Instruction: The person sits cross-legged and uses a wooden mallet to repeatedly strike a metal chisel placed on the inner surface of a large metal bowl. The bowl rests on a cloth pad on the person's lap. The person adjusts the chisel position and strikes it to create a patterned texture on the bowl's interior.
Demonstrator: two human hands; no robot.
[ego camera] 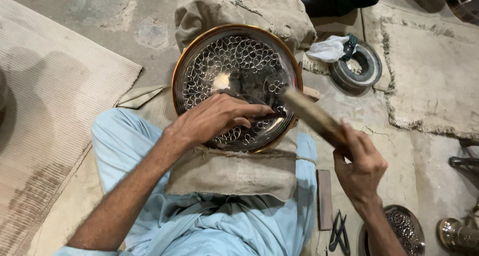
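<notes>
Metal plate: copper-rimmed round plate point(237, 61), shiny and chased with loop patterns, propped on a burlap pad point(234, 173) over the person's lap; a sacking bundle point(244, 9) backs it at twelve o'clock.
Bowl contents: nothing loose lies in the plate; only a hand and a tool tip rest on it.
Left hand: left hand point(217, 117) lies on the plate's lower half, at about six o'clock of its face, fingers closed around a thin dark chisel point(264, 115) whose tip touches the metal.
Right hand: right hand point(360, 161), at four o'clock from the plate, is clenched on the handle of a wooden mallet point(312, 114), its head blurred above the chisel.
Other vessels: ring-shaped metal piece point(366, 66) at two o'clock, with a white cloth point(328, 49) on its edge; a patterned dish point(406, 228) at five o'clock, cut off.
Hard to see: dark shears point(339, 231), possibly pliers, beside a flat bar point(325, 198).
</notes>
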